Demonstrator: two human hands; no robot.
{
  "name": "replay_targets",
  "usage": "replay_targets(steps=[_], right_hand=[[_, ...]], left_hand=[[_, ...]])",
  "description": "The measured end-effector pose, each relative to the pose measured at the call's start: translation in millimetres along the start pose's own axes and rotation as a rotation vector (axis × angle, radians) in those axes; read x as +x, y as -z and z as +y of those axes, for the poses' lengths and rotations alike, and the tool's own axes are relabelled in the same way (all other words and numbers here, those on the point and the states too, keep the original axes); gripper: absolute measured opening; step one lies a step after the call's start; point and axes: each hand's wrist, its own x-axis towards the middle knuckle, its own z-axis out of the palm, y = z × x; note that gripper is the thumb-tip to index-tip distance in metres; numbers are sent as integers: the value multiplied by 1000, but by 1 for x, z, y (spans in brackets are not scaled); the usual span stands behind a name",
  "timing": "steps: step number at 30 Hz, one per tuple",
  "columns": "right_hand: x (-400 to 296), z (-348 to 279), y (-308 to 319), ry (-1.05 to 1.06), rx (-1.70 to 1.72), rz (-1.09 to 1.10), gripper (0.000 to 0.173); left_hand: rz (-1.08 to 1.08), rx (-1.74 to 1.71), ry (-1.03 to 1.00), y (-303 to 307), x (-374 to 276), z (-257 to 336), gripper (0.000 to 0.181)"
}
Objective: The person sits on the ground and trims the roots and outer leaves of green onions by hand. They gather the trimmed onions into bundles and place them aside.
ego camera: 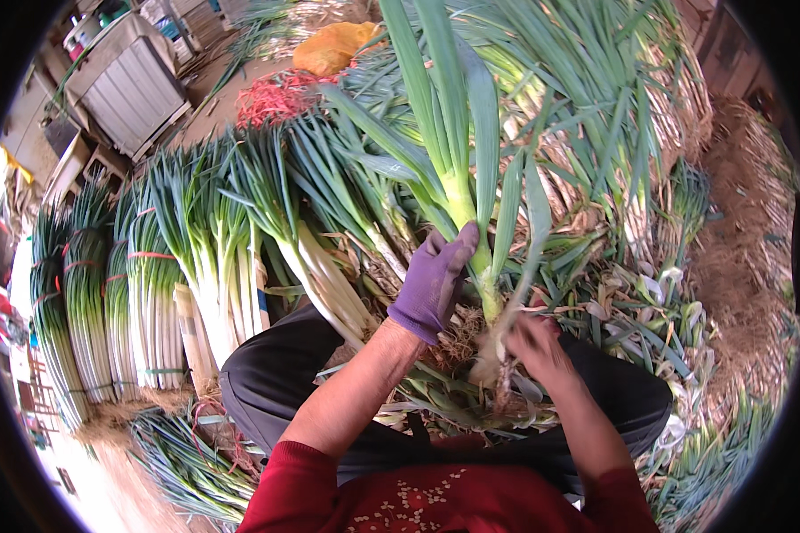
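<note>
A large green onion stalk (pixel 459 196) stands tilted before me, its leaves fanned upward. My left hand (pixel 438 276), in a purple knit glove, is closed around its upper shank, just under the leaves. My bare right hand (pixel 537 340) is blurred near the stalk's lower end, beside a strip of leaf or outer skin that hangs there; whether its fingers grip the strip cannot be made out. Roots and dirt-covered onion bases (pixel 463 336) lie below, between my bent knees. Close to my left knee leans a group of peeled white onions (pixel 327 283).
Bundled green onions with red and green ties (pixel 153 293) stand in a row at left. A loose onion pile (pixel 593 100) rises ahead and right. Discarded leaves (pixel 640 333) cover the ground by my right knee. Red ties (pixel 277 96) and an orange mesh bag (pixel 333 48) lie farther ahead.
</note>
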Motion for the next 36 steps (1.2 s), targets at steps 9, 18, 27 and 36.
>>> replay_targets(steps=[9,18,27,36], right_hand=[[66,30,-66,210,27,494,44],[3,141,-60,-368,-730,122,40],[29,28,-67,-202,725,-261,50],[50,54,-96,186,-481,96,41]], left_hand=[[128,-143,74,18,-13,-31,26],[53,-446,48,61,-11,-43,56],[-98,-712,125,64,-2,-16,64],[360,-309,94,113,17,-71,40]])
